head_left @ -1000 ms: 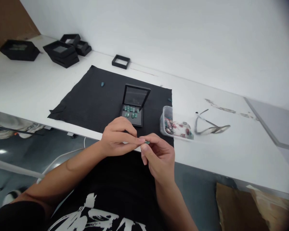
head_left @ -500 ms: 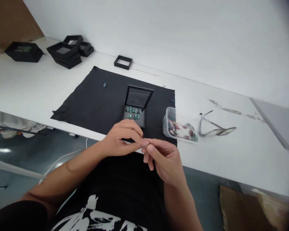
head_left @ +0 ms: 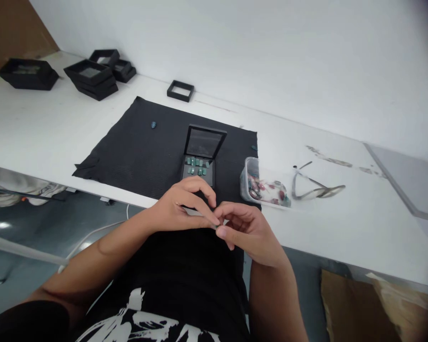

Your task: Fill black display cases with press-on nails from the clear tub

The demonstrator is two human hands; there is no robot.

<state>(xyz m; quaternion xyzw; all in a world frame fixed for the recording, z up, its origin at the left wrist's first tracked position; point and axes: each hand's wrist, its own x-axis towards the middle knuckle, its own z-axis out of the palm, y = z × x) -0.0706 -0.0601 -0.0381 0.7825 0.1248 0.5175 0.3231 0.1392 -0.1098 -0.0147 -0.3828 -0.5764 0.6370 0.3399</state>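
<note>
My left hand (head_left: pixel 185 204) and my right hand (head_left: pixel 251 232) meet at the table's front edge, thumbs and fingertips pinched together. Between them a sliver of a small green stone (head_left: pixel 217 227) shows; most of it is covered by my fingers. Just beyond my left hand lies a black display case (head_left: pixel 214 175), its clear-windowed lid (head_left: pixel 205 142) raised. Several green stones (head_left: pixel 196 162) sit in rows inside it, and my left hand hides the case's near part. A black cloth (head_left: pixel 128 147) lies under the case.
Right of the cloth, a clear plastic tub (head_left: pixel 245 183) holds red and green stones. Eyeglasses (head_left: pixel 319 190) rest beyond it. One blue stone (head_left: pixel 153 125) lies on the cloth. Black frames (head_left: pixel 91 78) are stacked at the back left; a single frame (head_left: pixel 180 90) lies near the wall.
My right hand has shifted slightly down and its fingers have curled more. My left fingers have moved a little apart, so a bit of the green stone now shows. The view has shifted slightly.
</note>
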